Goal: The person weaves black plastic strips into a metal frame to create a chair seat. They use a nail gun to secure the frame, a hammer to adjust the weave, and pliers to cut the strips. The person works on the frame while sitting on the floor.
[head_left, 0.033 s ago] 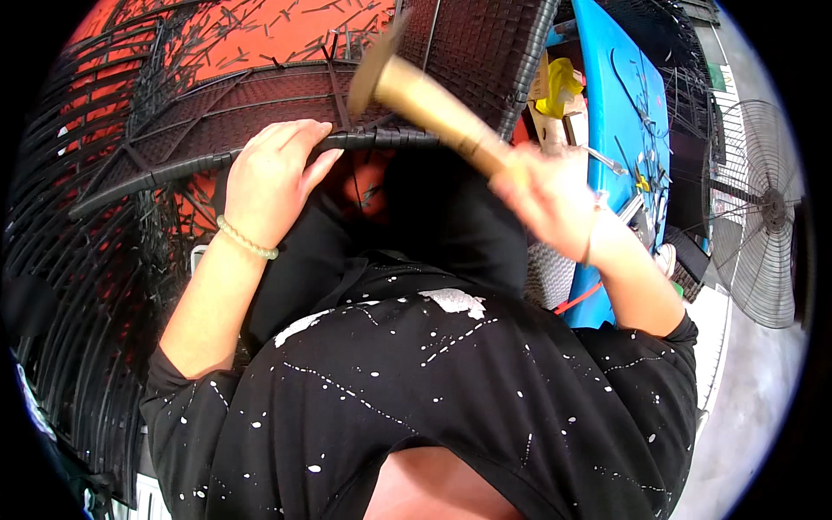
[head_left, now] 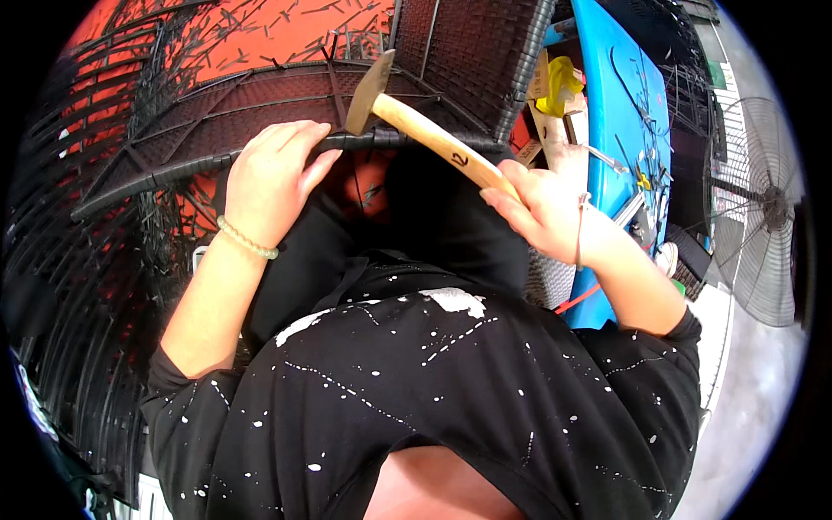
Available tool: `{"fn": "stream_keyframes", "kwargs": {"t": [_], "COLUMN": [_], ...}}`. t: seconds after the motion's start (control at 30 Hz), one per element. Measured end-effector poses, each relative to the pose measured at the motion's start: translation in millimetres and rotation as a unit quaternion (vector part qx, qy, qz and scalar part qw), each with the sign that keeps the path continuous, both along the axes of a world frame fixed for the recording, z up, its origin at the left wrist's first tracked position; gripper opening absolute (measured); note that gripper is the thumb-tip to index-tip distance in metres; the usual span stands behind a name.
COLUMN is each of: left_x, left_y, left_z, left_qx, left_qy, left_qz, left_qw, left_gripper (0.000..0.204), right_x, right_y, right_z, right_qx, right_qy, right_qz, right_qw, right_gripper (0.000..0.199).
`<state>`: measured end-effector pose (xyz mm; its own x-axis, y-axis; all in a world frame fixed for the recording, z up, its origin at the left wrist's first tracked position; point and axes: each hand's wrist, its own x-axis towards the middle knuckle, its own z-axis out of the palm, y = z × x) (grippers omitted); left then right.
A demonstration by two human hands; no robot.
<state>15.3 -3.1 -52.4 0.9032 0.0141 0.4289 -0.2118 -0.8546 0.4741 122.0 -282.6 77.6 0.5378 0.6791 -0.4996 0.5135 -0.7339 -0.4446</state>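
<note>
Head view: right grip [head_left: 539, 204] (2 o'clock), grasping a hammer [head_left: 433, 139], swings lower, suggesting a tap; left grip [head_left: 276, 178] (10 o'clock) touches the rim [head_left: 182, 174], clench unclear.

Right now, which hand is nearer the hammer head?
Left. The left hand rests on the dark wicker frame's edge, just left of the hammer head; the right hand grips the wooden handle, farther off toward its other end.

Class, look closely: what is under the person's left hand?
The left hand lies across a dark rail at the edge of a woven panel. Rail shows on both sides; the stretch beneath the hand is covered.
</note>
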Motion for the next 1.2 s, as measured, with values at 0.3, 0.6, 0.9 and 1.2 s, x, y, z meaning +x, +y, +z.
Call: {"fn": "stream_keyframes", "kwargs": {"t": [0.3, 0.6, 0.9, 1.2], "left_x": [1, 12, 27, 34], "left_y": [0, -6, 2, 5], "left_z": [8, 9, 21, 42], "left_qx": [-0.08, -0.208, -0.291, 0.01], "left_qy": [0.054, 0.099, 0.199, 0.14], "left_qz": [0.019, 0.056, 0.029, -0.109], "left_qw": [0.995, 0.972, 0.935, 0.984], "left_gripper": [0.052, 0.034, 0.026, 0.015], "right_x": [-4, -34, -42, -40], "right_y": [-2, -14, -2, -3], "right_z": [-24, -94, -92, -91], "right_qx": [0.03, 0.371, 0.35, 0.362], "right_qy": [0.219, 0.265, 0.271, 0.279], "right_qz": [-0.246, -0.435, -0.375, -0.373], "right_qw": [0.944, 0.777, 0.814, 0.808], "right_gripper": [0.029, 0.027, 0.027, 0.024]}}
